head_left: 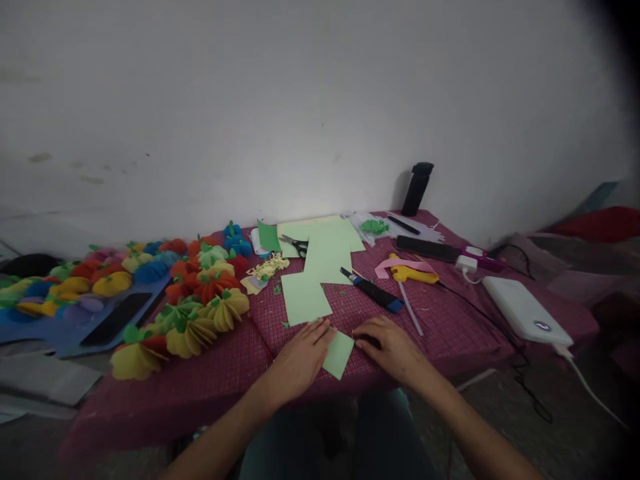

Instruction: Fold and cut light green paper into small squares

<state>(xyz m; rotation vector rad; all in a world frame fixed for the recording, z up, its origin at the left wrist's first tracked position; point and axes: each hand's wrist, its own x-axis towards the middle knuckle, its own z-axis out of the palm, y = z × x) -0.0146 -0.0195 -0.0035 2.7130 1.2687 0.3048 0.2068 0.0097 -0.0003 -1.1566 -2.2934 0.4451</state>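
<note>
A small pale green piece of paper (339,355) lies at the table's front edge. My left hand (299,359) rests flat over its left part, fingers stretched out. At the right corner of this paper, my right hand (387,343) has its fingers curled and the thumb and fingertips pinched together on the edge. Just beyond my left fingertips is a larger pale green sheet (304,299), with another pale green sheet (329,257) behind it. A utility knife (373,291) with a dark, blue-ended handle lies past my right hand. Scissors (296,245) lie on the sheets at the back.
Many colourful paper pumpkins (200,293) fill the left side, near a black phone (116,319). To the right are a yellow glue gun (414,274) with its cord, a white power bank (525,310) and a purple power strip (481,259). A black bottle (417,190) stands by the wall.
</note>
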